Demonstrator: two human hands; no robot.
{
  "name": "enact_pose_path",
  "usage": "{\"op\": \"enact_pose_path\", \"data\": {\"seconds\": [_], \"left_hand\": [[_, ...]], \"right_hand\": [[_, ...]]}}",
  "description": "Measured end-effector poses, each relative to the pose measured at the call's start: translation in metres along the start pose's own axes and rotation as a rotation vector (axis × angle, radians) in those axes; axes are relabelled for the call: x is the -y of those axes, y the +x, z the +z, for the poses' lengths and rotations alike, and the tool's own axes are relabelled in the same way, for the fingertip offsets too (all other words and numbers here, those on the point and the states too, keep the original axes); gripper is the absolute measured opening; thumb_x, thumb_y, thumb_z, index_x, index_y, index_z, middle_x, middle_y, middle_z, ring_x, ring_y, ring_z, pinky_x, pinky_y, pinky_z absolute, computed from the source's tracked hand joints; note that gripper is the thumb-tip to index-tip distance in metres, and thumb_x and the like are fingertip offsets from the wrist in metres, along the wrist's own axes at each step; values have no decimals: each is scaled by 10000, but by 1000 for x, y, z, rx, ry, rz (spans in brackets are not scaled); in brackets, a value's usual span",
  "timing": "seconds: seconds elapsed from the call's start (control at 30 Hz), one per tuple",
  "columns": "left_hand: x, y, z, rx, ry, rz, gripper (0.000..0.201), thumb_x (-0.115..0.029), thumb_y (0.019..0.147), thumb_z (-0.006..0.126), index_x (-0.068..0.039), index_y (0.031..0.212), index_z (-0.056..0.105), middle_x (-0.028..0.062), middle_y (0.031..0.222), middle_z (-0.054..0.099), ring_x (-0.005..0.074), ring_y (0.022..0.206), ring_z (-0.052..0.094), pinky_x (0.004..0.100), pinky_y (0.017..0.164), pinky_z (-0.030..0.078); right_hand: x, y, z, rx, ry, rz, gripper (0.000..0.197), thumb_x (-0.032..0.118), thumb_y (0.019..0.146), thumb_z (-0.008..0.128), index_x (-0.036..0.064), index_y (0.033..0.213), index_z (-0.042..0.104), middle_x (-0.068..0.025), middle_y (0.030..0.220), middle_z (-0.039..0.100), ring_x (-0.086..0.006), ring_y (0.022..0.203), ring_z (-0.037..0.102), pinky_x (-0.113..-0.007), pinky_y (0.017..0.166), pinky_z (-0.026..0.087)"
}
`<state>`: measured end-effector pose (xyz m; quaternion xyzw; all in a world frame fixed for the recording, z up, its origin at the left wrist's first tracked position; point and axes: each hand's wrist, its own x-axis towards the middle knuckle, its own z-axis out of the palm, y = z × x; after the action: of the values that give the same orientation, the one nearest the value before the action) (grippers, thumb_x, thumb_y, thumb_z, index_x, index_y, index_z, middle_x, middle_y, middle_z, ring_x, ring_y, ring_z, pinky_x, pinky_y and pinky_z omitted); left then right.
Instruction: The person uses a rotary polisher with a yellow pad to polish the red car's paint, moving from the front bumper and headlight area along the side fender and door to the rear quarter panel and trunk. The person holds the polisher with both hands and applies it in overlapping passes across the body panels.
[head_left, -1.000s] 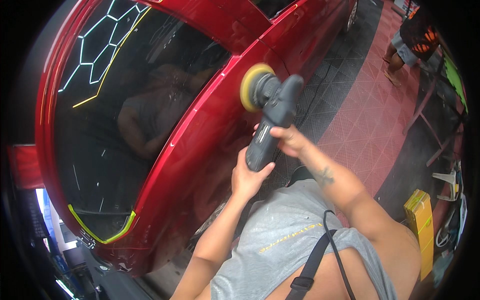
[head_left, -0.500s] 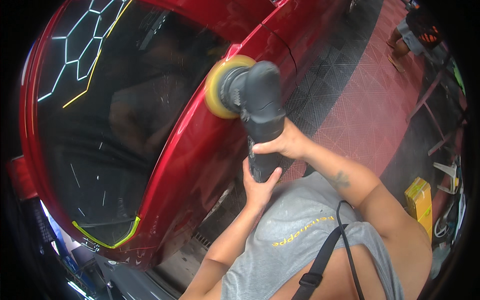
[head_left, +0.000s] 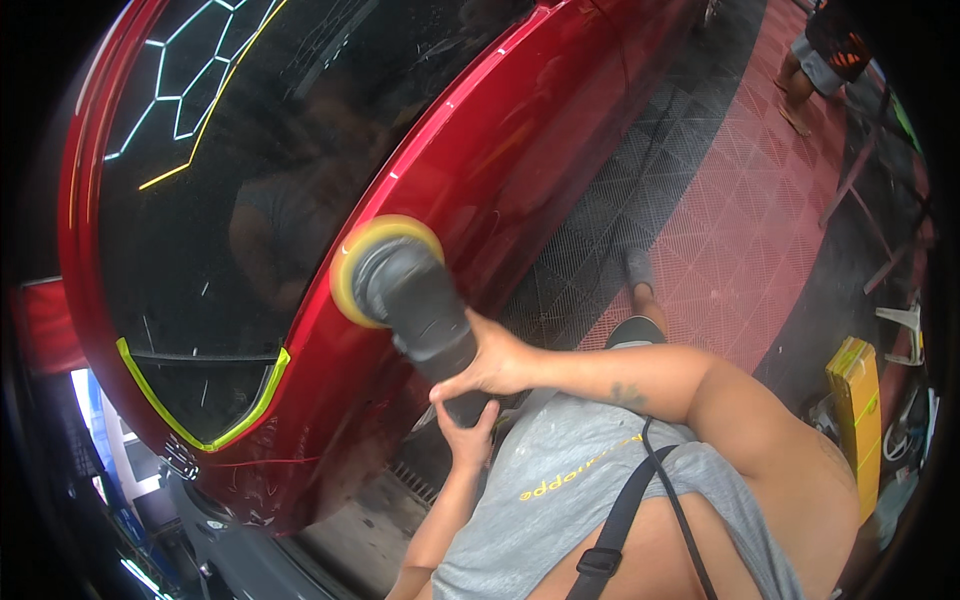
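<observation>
I hold a black car polisher (head_left: 428, 305) with both hands. My right hand (head_left: 500, 360) is wrapped round its body behind the head, while my left hand (head_left: 465, 435) grips the rear end. The polisher's yellow foam pad (head_left: 345, 280) lies against the glossy red car body (head_left: 560, 130), on the strip beside the dark glass (head_left: 230, 310). The pad's face is hidden against the panel, and its edge looks slightly blurred. Bright green tape (head_left: 155, 398) lines the lower corner of the glass.
A grey car (head_left: 240, 550) stands at the lower left. Grey and red grid tiles (head_left: 740, 230) cover the floor on the right. Another person (head_left: 825, 60) stands at the far right. A yellow box (head_left: 855, 420) is at the right edge, and a black cord (head_left: 690, 520) runs over my body.
Both hands have brought the polisher nearer and to the left along the red strip beside the glass. My grip is kept. The view has shifted, and a foot now shows on the floor.
</observation>
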<state>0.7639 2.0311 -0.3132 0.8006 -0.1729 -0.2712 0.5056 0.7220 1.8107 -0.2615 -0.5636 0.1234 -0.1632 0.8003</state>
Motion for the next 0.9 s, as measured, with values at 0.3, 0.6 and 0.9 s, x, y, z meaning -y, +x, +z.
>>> {"op": "enact_pose_path", "data": {"seconds": [0.3, 0.6, 0.9], "left_hand": [[-20, 32, 74, 67, 99, 185, 1021, -168, 797, 933, -19, 1602, 323, 183, 1554, 506, 301, 1418, 535, 453, 1164, 450], [-131, 111, 202, 404, 141, 98, 1254, -497, 764, 967, -12, 1681, 262, 272, 1596, 455, 402, 1506, 502, 486, 1240, 432], [-137, 99, 184, 235, -4, 26, 1209, -476, 691, 1007, 49, 1588, 391, 248, 1449, 602, 355, 1400, 592, 464, 1195, 466]], "right_hand": [[-24, -16, -37, -188, -172, -17, 946, 398, 710, 1024, 37, 1435, 534, -191, 1335, 695, -307, 1218, 696, -436, 1039, 560], [-12, -11, -251, -353, -6, 38, 426, 7, 898, 831, -30, 1294, 681, -122, 1183, 763, -221, 1083, 753, -375, 999, 602], [-45, -30, -205, -86, -364, 68, 523, 127, 835, 893, 40, 1304, 678, -71, 1228, 730, -199, 1100, 695, -372, 964, 570]]}}
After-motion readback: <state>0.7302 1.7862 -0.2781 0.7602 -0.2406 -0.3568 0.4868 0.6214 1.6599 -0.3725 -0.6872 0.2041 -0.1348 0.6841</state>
